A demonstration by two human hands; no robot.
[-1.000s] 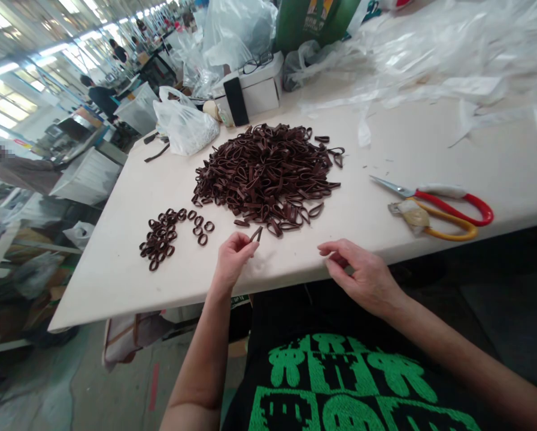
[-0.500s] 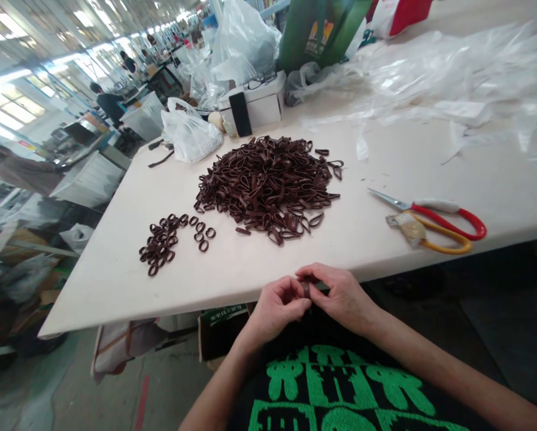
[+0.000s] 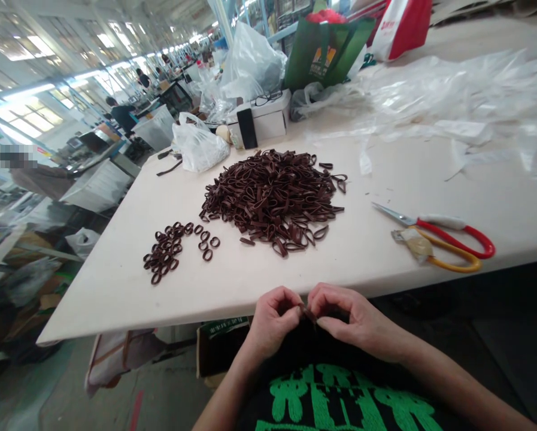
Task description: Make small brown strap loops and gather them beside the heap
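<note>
At the table's front edge, my left hand (image 3: 275,317) and my right hand (image 3: 351,314) meet, fingers closed in a pinch on one small brown leather loop (image 3: 308,312). Fingertips cover most of that loop, so its exact shape is hidden. Beyond my hands lies a big heap of flattened dark brown loops (image 3: 272,194), with a few strays around its edge. Left of the heap sits a smaller cluster of rounded brown rings (image 3: 163,251), several of them lying a little apart.
Scissors (image 3: 439,239) with red and yellow handles lie at the right. Farther back are a white plastic bag (image 3: 200,146), a black phone-like block (image 3: 247,129) against a white box (image 3: 270,120), a green bag (image 3: 324,54) and clear plastic sheeting (image 3: 430,84). Co-workers are in the background.
My fingers have shifted their hold on the loop, and the right hand's fingers are now more curled. The whole view has tilted slightly upward. Heap, rings and scissors stay in place.
</note>
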